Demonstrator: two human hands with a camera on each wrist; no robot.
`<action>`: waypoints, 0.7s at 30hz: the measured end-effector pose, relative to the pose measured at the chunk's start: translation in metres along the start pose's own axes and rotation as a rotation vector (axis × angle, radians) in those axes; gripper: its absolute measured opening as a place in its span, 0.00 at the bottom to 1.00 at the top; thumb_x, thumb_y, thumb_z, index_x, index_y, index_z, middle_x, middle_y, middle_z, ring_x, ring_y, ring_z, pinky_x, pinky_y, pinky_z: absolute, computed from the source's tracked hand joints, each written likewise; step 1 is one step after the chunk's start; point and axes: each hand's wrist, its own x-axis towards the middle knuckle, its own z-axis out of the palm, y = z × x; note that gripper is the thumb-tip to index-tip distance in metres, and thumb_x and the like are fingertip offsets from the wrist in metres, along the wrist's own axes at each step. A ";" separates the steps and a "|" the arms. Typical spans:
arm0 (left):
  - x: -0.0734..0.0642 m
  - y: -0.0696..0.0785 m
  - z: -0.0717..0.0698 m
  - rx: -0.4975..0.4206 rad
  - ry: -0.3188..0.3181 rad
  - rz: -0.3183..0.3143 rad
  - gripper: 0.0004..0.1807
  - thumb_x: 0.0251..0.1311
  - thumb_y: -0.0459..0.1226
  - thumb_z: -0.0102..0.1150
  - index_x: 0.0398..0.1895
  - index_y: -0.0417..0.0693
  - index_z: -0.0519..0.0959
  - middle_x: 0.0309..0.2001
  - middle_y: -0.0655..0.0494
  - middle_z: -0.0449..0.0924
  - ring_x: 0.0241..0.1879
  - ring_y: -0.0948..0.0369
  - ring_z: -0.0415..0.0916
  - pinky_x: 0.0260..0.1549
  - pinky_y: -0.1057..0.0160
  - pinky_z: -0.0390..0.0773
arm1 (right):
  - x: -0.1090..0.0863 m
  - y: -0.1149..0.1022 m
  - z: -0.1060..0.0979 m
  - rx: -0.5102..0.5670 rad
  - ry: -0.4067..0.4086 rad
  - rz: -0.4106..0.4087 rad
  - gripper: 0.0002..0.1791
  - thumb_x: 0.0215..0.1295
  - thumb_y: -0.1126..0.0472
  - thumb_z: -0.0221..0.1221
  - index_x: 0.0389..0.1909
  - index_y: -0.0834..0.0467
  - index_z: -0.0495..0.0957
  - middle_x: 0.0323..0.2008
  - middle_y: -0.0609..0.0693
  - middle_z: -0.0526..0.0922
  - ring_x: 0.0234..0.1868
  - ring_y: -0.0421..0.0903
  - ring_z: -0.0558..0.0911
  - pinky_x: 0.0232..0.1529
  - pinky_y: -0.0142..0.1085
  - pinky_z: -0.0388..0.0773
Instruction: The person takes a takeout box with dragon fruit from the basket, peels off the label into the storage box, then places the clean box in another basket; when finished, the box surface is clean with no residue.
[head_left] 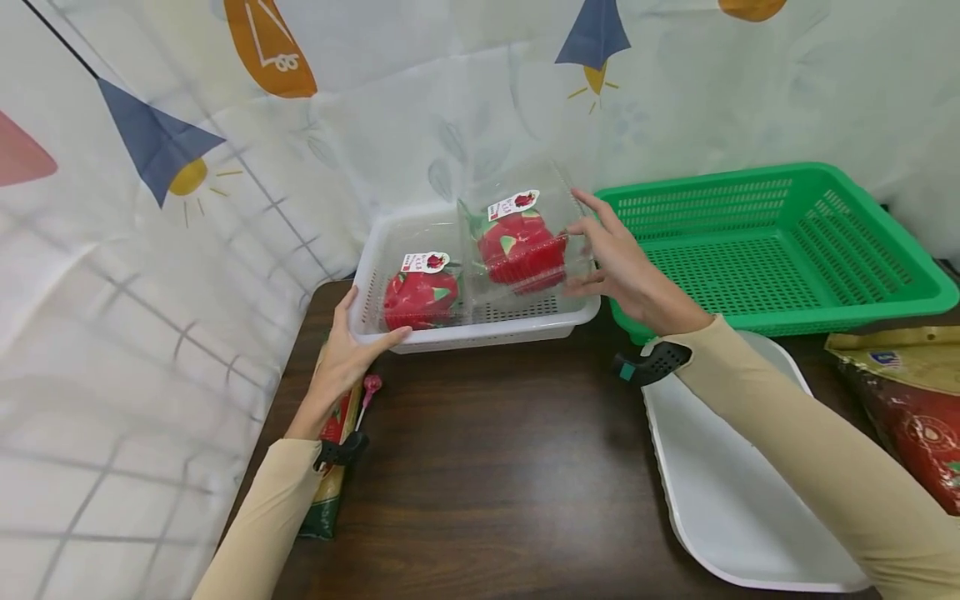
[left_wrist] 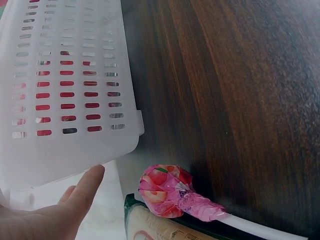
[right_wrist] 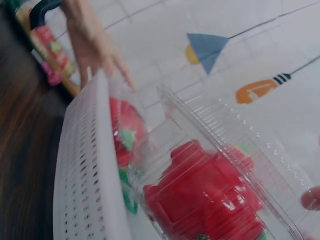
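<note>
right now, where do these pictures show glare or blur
Head view: the right hand looks partly smeared; left wrist view: pale sheen on the dark brown wooden table, pink-wrapped round lollipop fairly crisp; right wrist view: white glints on the clear plastic box.

1. The right wrist view crops the right hand (right_wrist: pixel 311 198) to a fingertip.
2. The clear box (head_left: pixel 561 200) bears unreadably small print.
3. The right forearm (head_left: pixel 802 442) hides part of the white tray (head_left: pixel 720 500).
4. The head view cuts off the red bag (head_left: pixel 926 425).
</note>
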 end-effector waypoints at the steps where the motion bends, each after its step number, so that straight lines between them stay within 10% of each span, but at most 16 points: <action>1: 0.000 0.000 0.000 0.002 -0.001 -0.005 0.64 0.59 0.61 0.71 0.86 0.66 0.35 0.81 0.44 0.51 0.71 0.42 0.59 0.69 0.30 0.62 | 0.000 -0.002 -0.001 0.020 -0.006 0.008 0.37 0.80 0.51 0.45 0.84 0.34 0.45 0.76 0.61 0.51 0.55 0.67 0.78 0.55 0.59 0.81; 15: -0.001 0.000 -0.003 -0.016 -0.002 0.011 0.64 0.60 0.59 0.71 0.86 0.61 0.35 0.80 0.43 0.51 0.72 0.43 0.58 0.70 0.32 0.62 | -0.045 -0.027 -0.028 0.169 -0.066 -0.076 0.34 0.80 0.53 0.44 0.82 0.30 0.52 0.80 0.57 0.48 0.73 0.64 0.62 0.51 0.58 0.84; 21: -0.001 0.000 -0.003 -0.034 -0.008 0.020 0.64 0.60 0.58 0.71 0.86 0.62 0.35 0.80 0.43 0.51 0.71 0.43 0.58 0.70 0.33 0.62 | -0.069 -0.023 -0.044 0.178 -0.128 -0.117 0.31 0.81 0.53 0.44 0.82 0.31 0.57 0.79 0.53 0.50 0.62 0.60 0.76 0.47 0.53 0.87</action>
